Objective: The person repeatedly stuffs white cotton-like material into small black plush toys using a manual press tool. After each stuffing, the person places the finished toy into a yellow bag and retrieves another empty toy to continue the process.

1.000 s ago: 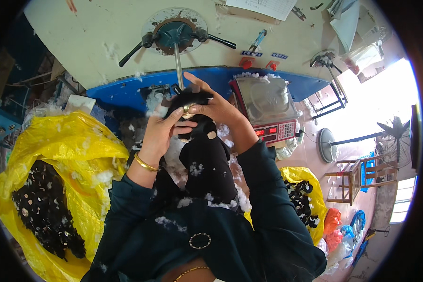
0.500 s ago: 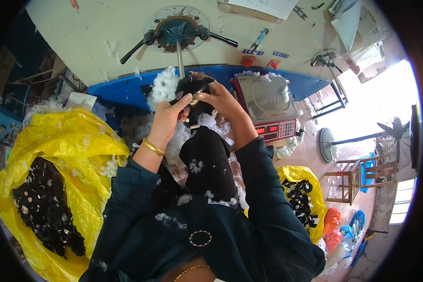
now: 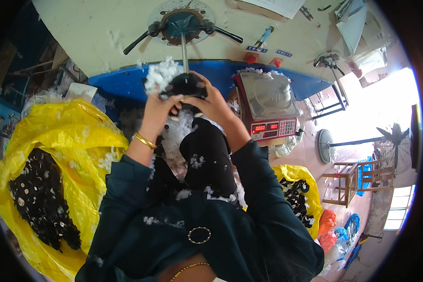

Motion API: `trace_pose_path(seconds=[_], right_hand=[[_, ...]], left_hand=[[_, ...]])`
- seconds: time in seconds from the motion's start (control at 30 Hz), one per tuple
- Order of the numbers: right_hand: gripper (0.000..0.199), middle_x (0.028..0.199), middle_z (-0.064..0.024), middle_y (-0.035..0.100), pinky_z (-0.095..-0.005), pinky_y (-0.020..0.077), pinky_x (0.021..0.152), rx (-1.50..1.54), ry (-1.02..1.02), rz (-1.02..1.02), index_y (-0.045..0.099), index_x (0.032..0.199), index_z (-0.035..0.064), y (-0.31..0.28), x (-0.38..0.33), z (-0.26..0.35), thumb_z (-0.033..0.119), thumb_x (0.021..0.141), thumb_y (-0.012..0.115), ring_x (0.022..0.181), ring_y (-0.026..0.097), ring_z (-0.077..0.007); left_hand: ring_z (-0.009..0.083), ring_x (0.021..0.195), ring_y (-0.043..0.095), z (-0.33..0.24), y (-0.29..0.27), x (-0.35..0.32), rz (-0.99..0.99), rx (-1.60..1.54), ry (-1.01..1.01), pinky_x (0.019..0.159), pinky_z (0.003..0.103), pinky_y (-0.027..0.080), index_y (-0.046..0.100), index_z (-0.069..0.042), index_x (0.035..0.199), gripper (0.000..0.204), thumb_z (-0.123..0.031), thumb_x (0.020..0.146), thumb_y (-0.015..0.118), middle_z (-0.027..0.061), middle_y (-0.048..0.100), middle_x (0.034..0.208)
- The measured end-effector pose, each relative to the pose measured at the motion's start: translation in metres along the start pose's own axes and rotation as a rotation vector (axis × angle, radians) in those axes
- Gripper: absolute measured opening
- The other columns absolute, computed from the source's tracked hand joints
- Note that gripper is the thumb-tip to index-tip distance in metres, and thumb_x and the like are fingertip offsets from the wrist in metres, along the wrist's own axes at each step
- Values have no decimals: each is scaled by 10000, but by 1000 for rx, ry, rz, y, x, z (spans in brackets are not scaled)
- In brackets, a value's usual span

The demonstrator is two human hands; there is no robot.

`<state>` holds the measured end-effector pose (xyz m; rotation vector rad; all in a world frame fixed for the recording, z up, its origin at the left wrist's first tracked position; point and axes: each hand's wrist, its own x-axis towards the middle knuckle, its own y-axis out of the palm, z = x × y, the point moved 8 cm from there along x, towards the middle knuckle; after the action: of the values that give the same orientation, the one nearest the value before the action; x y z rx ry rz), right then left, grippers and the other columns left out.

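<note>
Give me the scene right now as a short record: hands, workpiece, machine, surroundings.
Left hand: gripping the left side of a black plush piece
Right hand: gripping its right side
Workpiece: at the lower end of a metal tube; whether the tube is inside is hidden
Stuffing: white fluff at the piece's left
Scale: to the right, red digits lit
Bags: left yellow bag and right yellow bag, both holding black pieces

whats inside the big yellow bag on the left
The yellow bag holds a heap of pale-spotted black pieces. Whatever lies beneath the top layer is covered, so cannot be seen.
</note>
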<state>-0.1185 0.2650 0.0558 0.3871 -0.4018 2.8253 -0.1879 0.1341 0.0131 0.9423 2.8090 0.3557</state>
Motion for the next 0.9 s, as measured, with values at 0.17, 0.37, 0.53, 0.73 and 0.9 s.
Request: trace_pose_path(seconds=[0.17,0.37,0.53,0.73,0.9], right_hand=[[822,1195,-171,587,-367,483,921,-89,32,-194,315,1406,35,22,9,-25,220,761,790,1136,571,-295],[755,1120,-172,634,-328,467,897,-20,0,-253,367,1369,14,8,-17,26,267,783,770,1062,610,-230],[409,912,-83,660,-293,477,739,161,395,-149,585,1070,-43,-16,23,38,311,880,661,809,581,-132],[480,956,-67,641,-275,464,822,233,262,-200,513,1169,-64,-5,1,17,296,889,664,887,568,-119],[698,1062,-110,610,-260,438,881,251,273,-148,349,1328,-70,9,-13,25,346,877,683,981,538,-123]], left_hand=[[96,636,598,-29,-18,20,-21,111,163,510,177,421,541,-61,1104,279,-118,863,671,23,641,833],[148,637,653,-35,11,-21,42,-49,-45,456,179,454,491,-57,1188,321,-156,910,618,86,649,943],[148,591,631,-53,30,13,-15,-91,-64,421,190,421,505,-48,1208,380,-211,896,648,69,643,935],[145,572,624,-42,27,-12,-27,-91,-105,437,197,466,495,-43,1204,395,-212,889,662,86,637,912],[178,580,642,-42,17,-30,-29,-120,-32,451,214,503,475,25,1110,381,-211,884,671,123,631,894]])
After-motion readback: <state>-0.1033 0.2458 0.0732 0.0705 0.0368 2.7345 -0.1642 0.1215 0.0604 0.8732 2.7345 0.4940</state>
